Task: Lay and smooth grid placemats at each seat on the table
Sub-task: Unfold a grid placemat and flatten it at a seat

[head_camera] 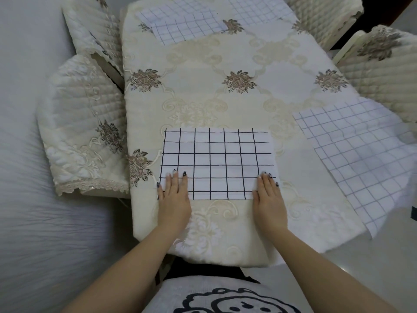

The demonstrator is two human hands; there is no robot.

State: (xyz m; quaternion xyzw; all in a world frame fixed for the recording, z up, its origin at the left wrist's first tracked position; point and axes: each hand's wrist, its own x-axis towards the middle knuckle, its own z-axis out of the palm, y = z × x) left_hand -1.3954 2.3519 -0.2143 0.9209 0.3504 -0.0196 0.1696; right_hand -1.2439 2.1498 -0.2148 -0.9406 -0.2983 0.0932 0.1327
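A white placemat with a bold black grid [216, 163] lies flat at the near end of the table [225, 102], which is covered in a cream floral cloth. My left hand [173, 197] presses flat on its near left corner with straight fingers. My right hand [269, 199] presses flat on its near right corner the same way. A larger, thinner-lined grid placemat [361, 161] lies rumpled at the right side and hangs over the table edge. Two more grid placemats [182, 26] [259, 7] lie at the far end, the left one slightly askew.
Cream quilted chairs stand round the table: two on the left [88, 141] [94, 26], two on the right [381, 71] [325, 16]. Pale floor [33, 154] lies to the left. The table's near edge is just in front of my body.
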